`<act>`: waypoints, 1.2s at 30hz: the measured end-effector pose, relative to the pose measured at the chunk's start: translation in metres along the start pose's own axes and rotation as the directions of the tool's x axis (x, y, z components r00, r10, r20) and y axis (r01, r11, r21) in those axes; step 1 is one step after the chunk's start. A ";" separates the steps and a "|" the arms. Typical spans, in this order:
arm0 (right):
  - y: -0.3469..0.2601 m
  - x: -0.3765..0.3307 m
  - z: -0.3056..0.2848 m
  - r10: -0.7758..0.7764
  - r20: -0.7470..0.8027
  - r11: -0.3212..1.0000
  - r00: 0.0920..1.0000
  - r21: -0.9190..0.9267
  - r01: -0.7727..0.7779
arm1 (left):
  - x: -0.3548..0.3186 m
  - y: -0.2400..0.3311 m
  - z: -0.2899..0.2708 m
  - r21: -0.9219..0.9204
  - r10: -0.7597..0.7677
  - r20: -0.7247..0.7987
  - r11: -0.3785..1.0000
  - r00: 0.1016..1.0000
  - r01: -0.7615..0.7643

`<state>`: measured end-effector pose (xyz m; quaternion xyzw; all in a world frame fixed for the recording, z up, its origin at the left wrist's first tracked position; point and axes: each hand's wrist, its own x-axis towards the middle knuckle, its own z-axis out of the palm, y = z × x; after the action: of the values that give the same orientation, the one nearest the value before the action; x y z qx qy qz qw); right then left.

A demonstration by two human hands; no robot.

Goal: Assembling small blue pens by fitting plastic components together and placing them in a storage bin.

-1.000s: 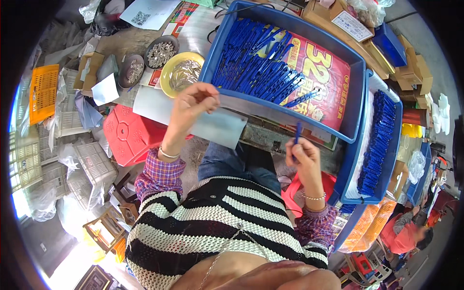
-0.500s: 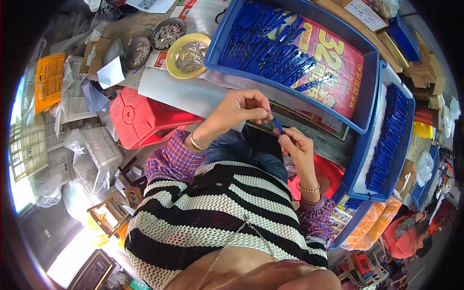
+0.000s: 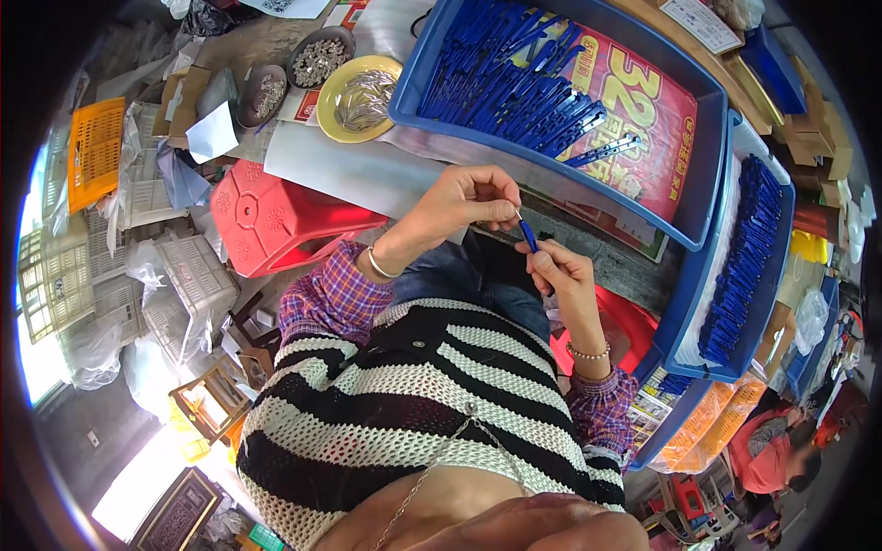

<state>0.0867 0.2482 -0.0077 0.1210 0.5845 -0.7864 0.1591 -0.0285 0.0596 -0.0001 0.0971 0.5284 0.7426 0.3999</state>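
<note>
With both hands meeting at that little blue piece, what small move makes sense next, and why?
Perhaps the left hand should gently press toward the blue piece while the right hand steadies it. The right pinches its lower end; the left is at its upper end, where a thin pale bit shows, too small to tell whether it is seated.

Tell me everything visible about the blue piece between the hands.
The blue piece is slender and straight, plastic by its look. Held in the air, it slants, far end leftward. The right hand pinches its near end; the left hand is at its far end, contact unclear. Finer parts are too small to tell.
</note>
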 end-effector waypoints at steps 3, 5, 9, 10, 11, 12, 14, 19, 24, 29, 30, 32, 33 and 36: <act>0.002 0.000 0.000 0.030 0.015 0.999 0.999 0.029 -0.031 | -0.002 0.001 -0.001 -0.001 -0.009 0.012 1.000 1.000 0.009; 0.002 -0.001 0.001 0.056 0.020 0.997 0.998 0.052 -0.057 | -0.002 0.000 -0.001 0.000 -0.014 0.024 1.000 1.000 0.014; -0.001 -0.005 -0.002 0.190 0.095 0.957 0.977 0.205 -0.206 | -0.002 -0.003 0.000 0.016 -0.015 0.027 1.000 1.000 0.014; 0.000 -0.005 -0.002 0.246 0.142 0.926 0.959 0.257 -0.276 | -0.003 -0.004 0.001 0.023 -0.008 0.029 1.000 1.000 0.008; 0.001 -0.005 -0.002 0.250 0.138 0.924 0.958 0.263 -0.279 | -0.004 -0.005 0.003 0.021 -0.016 0.032 1.000 0.999 0.016; 0.003 -0.005 -0.003 0.250 0.175 0.912 0.952 0.287 -0.292 | -0.005 -0.005 0.005 0.103 0.018 0.040 0.994 0.999 -0.022; 0.003 -0.003 -0.004 0.247 0.206 0.900 0.947 0.313 -0.303 | -0.004 -0.007 0.008 0.183 0.050 0.057 0.981 0.997 -0.060; 0.007 0.002 -0.011 0.305 0.308 0.740 0.901 0.519 -0.428 | 0.003 -0.019 0.012 0.357 0.110 0.061 0.926 0.992 -0.124; 0.009 0.007 -0.010 0.273 0.331 0.651 0.903 0.628 -0.427 | -0.004 -0.010 0.019 0.407 0.135 0.072 0.901 0.988 -0.153; 0.013 0.011 -0.005 0.273 0.291 0.711 0.917 0.581 -0.396 | -0.011 -0.009 0.015 0.440 0.228 0.088 0.865 0.970 -0.243; 0.011 0.011 -0.006 0.314 0.247 0.716 0.917 0.573 -0.399 | -0.010 -0.008 0.011 0.485 0.223 0.107 0.839 0.969 -0.246; 0.011 0.010 -0.002 0.319 0.211 0.752 0.924 0.537 -0.383 | -0.017 -0.004 0.006 0.493 0.273 0.051 0.830 0.961 -0.262; 0.009 0.009 0.001 0.316 0.262 0.757 0.912 0.509 -0.409 | -0.023 0.001 0.004 0.518 0.288 0.026 0.815 0.957 -0.260; 0.007 0.010 0.006 0.322 0.161 0.815 0.933 0.455 -0.360 | -0.040 0.016 -0.023 0.512 0.404 -0.023 0.790 0.915 -0.336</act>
<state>0.0801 0.2393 -0.0163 0.2289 0.3349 -0.8684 0.2852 -0.0236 0.0134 0.0153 0.2495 0.6974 0.6494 0.1722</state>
